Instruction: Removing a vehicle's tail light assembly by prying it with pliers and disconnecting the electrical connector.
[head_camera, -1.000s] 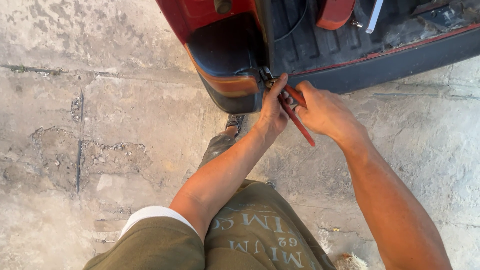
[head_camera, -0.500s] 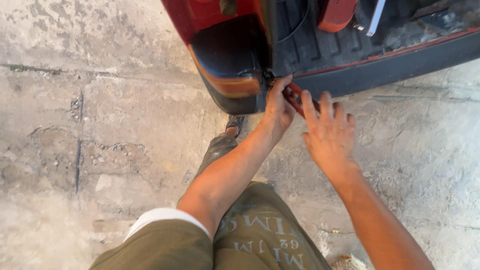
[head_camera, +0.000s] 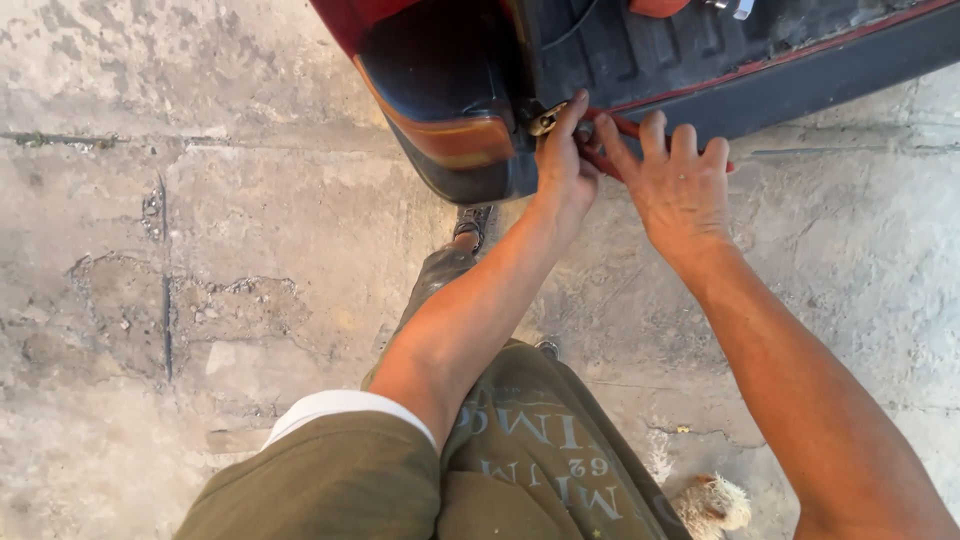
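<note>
**A:** Red-handled tool (head_camera: 612, 150), upper centre of the frame, lying along the lower edge of the vehicle's rear (head_camera: 800, 70), just right of the tail lamp (head_camera: 440, 120). A second ago the right hand (head_camera: 680, 190) gripped it with the handles angled down and away. Now that hand is flat, fingers spread over the handles, not wrapped round them.

**B:** And the left hand (head_camera: 562, 165)?

**A:** Hardly moved. Fingertips pinched up against a small brass-coloured fitting (head_camera: 546, 118) at the corner where lamp meets body. Whether it actually clamps the fitting or only steadies it, cannot tell. The two hands sit side by side, nearly touching.

**B:** So the change means what?

**A:** My reading: the firm squeeze on the tool has let go and the right hand is re-seating or pressing rather than levering. The work stays fixed at that one corner.

**B:** What can't you see?

**A:** The tool's working end sits behind the left fingers. Most of the handles lie under the right palm; only red slivers show. The vehicle is cut off by the top edge. Lower down, olive shorts (head_camera: 520, 460), a boot (head_camera: 440, 270) on cracked concrete (head_camera: 200, 300), and a pale fuzzy lump (head_camera: 712, 503) at the bottom edge, kind unclear.
</note>
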